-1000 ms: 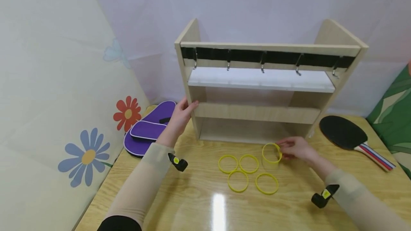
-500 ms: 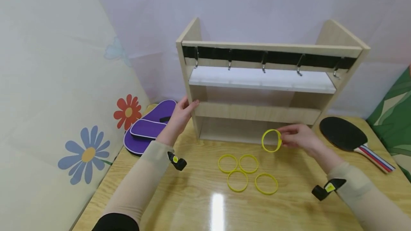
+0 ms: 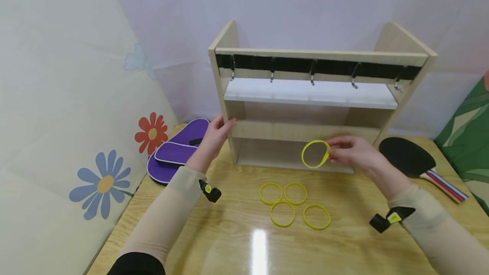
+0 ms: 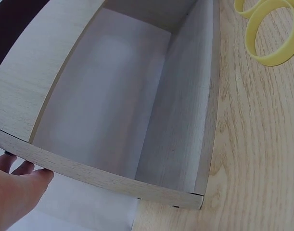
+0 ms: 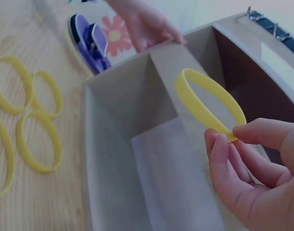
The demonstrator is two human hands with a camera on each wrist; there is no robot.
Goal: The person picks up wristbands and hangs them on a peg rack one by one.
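Note:
My right hand (image 3: pixel 353 155) pinches a yellow wristband (image 5: pixel 208 100) by its right side, between thumb and fingers. The band is raised in front of the lower part of a pale wooden shelf rack (image 3: pixel 302 131). My left hand (image 3: pixel 216 137) grips the rack's left side panel, thumb on the front edge; in the left wrist view the fingertips (image 4: pixel 43 174) lie at the panel's edge. Several more yellow wristbands lie flat on the table: a left one (image 3: pixel 271 193), an upper one (image 3: pixel 296 193), a lower one (image 3: pixel 282 214) and one farther right (image 3: pixel 317 217).
Several metal hooks (image 3: pixel 312 73) hang along the black strip at the rack's top. A purple paddle case (image 3: pixel 175 155) lies on the table left of the rack. To the right is a black table tennis paddle (image 3: pixel 406 156) with a striped handle.
My right hand has lifted the yellow wristband from low over the table, up and slightly left towards the rack. The left hand stays on the side panel.

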